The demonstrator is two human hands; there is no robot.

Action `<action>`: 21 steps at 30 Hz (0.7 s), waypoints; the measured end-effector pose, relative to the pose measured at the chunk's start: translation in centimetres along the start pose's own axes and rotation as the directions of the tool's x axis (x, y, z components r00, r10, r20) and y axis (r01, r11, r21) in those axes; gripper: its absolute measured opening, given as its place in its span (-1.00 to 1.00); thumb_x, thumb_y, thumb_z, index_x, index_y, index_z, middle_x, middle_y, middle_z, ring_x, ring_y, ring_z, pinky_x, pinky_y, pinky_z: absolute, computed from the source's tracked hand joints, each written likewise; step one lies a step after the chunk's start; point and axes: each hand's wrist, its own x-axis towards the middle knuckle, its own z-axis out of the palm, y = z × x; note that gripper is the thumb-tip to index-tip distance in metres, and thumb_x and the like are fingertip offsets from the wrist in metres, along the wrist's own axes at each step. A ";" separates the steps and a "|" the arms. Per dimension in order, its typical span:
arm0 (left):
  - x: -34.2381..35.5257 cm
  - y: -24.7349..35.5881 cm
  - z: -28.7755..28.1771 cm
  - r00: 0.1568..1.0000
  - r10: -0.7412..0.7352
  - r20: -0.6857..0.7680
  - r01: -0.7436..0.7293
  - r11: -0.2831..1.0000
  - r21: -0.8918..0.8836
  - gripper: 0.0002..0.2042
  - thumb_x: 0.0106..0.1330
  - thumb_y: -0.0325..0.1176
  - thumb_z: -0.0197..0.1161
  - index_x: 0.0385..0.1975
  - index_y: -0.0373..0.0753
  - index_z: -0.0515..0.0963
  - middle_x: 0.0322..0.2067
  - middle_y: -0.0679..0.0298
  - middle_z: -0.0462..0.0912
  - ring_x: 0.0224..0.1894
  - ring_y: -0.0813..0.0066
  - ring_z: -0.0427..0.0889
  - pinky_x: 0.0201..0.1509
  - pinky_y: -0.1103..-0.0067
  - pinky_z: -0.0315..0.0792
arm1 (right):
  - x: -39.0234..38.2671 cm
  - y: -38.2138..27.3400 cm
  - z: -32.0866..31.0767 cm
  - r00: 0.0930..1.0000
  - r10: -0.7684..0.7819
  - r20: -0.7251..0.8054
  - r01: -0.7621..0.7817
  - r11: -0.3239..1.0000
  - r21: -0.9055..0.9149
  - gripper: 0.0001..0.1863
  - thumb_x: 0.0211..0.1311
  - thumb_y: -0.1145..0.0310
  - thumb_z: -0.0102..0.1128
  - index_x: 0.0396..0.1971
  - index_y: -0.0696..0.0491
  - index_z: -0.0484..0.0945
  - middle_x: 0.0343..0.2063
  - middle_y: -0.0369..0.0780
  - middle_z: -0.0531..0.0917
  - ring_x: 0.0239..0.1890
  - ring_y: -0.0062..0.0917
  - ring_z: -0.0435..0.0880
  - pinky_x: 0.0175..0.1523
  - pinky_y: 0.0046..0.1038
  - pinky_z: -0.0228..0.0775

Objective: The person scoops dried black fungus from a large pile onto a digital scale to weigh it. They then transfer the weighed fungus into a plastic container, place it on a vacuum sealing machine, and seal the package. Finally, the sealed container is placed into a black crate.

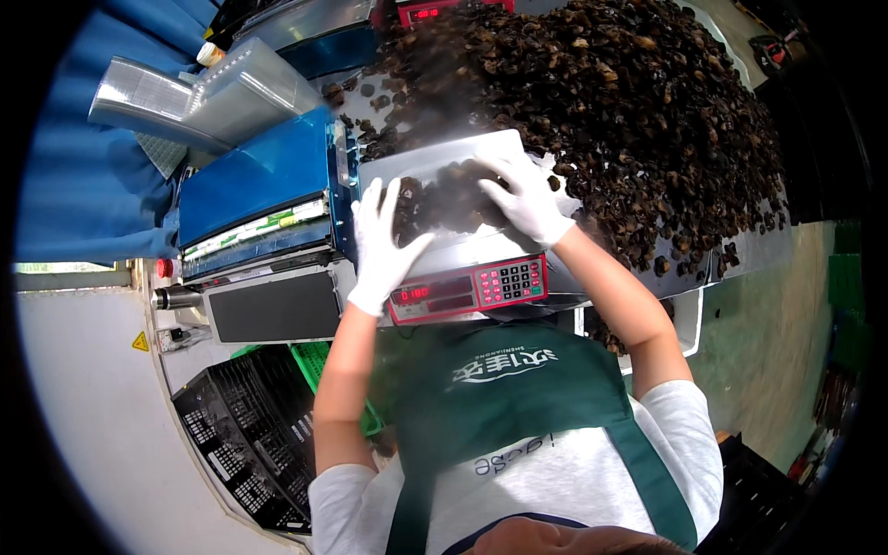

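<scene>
Both of my hands wear thin white gloves and lie over a digital scale with a red body (pixel 467 319) and a flat metal pan (pixel 481 245). On the pan sits a small heap of dark brown pieces (pixel 453 196) that look like dried mushrooms, partly blurred. My left hand (pixel 381 242) rests at the pan's left side, its fingers spread and its thumb pointing at the heap. From the right, my right hand (pixel 529 199) reaches over the pan with fingers stretched and thumb apart, beside the heap. Neither hand grips anything.
A broad pile of the same dark pieces (pixel 638 120) covers the table behind and right. At left stand a blue-topped machine (pixel 264 180) and clear plastic containers (pixel 250 92). Black crates (pixel 250 425) and a green crate (pixel 313 365) sit below at left. Another red scale (pixel 430 14) stands behind.
</scene>
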 end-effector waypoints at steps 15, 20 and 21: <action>1.1 -1.5 1.1 0.989 0.042 -0.141 -0.067 0.982 -0.176 -0.38 0.20 -0.18 0.35 0.28 -0.18 0.36 0.29 0.04 0.29 0.37 0.03 0.20 0.52 0.13 -0.16 | -0.2 -1.5 2.0 0.989 -0.078 0.123 0.117 0.931 -0.345 -0.77 0.10 0.36 0.31 -0.21 0.02 0.68 -0.40 -0.18 0.56 -0.26 -0.32 0.55 -0.09 -0.35 0.41; -0.6 -1.4 -1.0 0.968 -0.105 -0.229 0.020 0.938 -0.347 -0.53 0.31 -0.37 0.23 0.23 -0.26 0.41 0.28 0.07 0.32 0.34 0.13 0.27 0.46 0.32 0.08 | -0.8 -1.2 2.4 0.984 0.166 -0.068 -0.154 0.977 0.146 -0.86 0.13 0.39 0.30 -0.30 0.03 0.71 -0.42 -0.26 0.64 -0.33 -0.48 0.56 -0.15 -0.46 0.40; -1.2 -1.7 -1.4 0.962 -0.100 -0.253 0.006 0.937 -0.348 -0.56 0.33 -0.45 0.19 0.23 -0.28 0.41 0.28 0.08 0.33 0.33 0.16 0.29 0.43 0.35 0.13 | -0.6 -1.9 1.0 0.982 0.147 -0.115 -0.130 0.981 0.140 -0.85 0.13 0.41 0.31 -0.28 0.05 0.71 -0.39 -0.27 0.67 -0.33 -0.53 0.56 -0.15 -0.48 0.40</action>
